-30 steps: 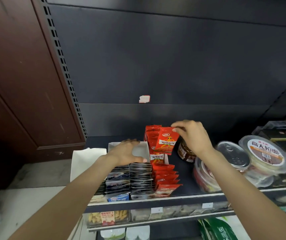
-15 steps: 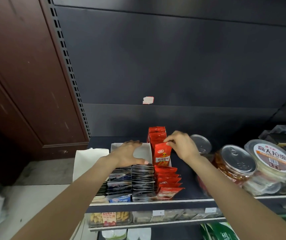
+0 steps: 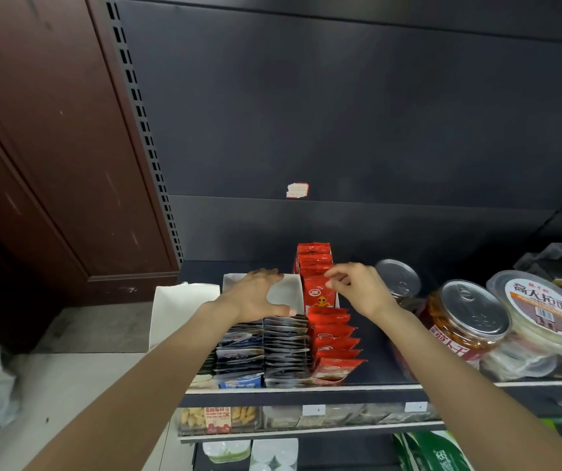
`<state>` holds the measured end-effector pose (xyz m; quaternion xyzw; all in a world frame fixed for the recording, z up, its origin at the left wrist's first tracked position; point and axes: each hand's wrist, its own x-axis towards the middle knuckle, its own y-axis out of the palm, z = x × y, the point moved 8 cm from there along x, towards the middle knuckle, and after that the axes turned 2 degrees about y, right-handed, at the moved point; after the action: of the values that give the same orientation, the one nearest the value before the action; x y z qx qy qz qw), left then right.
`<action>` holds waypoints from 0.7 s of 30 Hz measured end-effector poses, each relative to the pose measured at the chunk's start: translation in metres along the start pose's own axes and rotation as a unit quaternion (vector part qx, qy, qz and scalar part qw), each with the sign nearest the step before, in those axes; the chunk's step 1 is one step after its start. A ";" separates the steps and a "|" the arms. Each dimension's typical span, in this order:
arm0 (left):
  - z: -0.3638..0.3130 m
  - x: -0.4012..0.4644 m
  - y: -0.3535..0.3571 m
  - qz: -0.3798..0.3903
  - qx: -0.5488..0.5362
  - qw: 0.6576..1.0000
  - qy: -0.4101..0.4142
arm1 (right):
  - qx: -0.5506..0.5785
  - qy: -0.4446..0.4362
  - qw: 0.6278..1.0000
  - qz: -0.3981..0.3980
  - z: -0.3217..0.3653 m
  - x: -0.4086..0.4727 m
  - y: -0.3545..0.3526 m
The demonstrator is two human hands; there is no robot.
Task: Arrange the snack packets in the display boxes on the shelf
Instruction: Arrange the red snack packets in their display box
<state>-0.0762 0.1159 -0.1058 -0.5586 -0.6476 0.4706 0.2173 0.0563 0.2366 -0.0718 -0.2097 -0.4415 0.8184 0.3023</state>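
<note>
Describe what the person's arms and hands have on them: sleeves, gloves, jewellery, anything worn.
Nothing is worn that shows. Both forearms are bare up to the frame edge, with no sleeve in view. The left hand and right hand are gloveless, and no ring, watch or wristband is visible on either.

Glossy red foil packets (image 3: 332,338), matt white card box (image 3: 288,290), shiny metal can lids (image 3: 473,309), clear plastic tubs (image 3: 544,317), matt dark metal shelf (image 3: 374,345), scuffed brown wood panel (image 3: 51,147).
</note>
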 end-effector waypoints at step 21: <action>-0.023 -0.029 0.008 -0.019 -0.028 0.998 0.051 | 0.024 -0.005 0.995 0.100 0.001 -0.053 0.019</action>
<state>-0.0459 0.0972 -0.0951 -0.5753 -0.6588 0.4194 0.2430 0.0883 0.1923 -0.0832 -0.2416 -0.3999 0.8559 0.2216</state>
